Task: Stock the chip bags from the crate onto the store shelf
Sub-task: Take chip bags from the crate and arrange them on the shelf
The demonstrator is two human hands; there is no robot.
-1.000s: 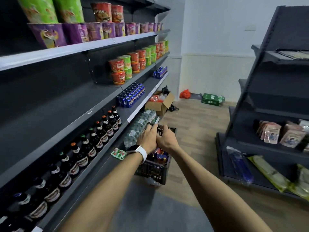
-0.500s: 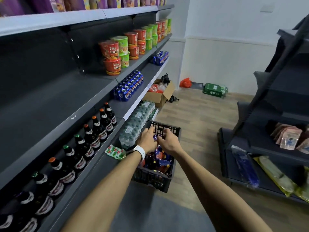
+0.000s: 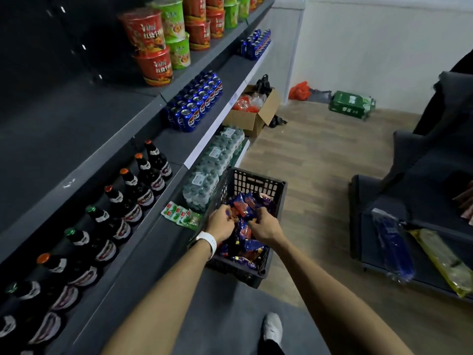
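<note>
Both hands are down in the crate (image 3: pixel 256 183), which sits on the floor right against the bottom shelf (image 3: pixel 143 254). The left hand (image 3: pixel 220 222), with a white watch (image 3: pixel 206 242) on its wrist, has its fingers curled into the pile of blue and red chip bags (image 3: pixel 252 245). The right hand (image 3: pixel 265 228) is curled into the pile too, just beside it. Can't tell if either hand really has a bag pinched or is only digging. Bottles (image 3: pixel 120 201) line the shelf to the left, with a water pack (image 3: pixel 204 185) touching the crate's left side and blue cans (image 3: pixel 197 101) higher up.
</note>
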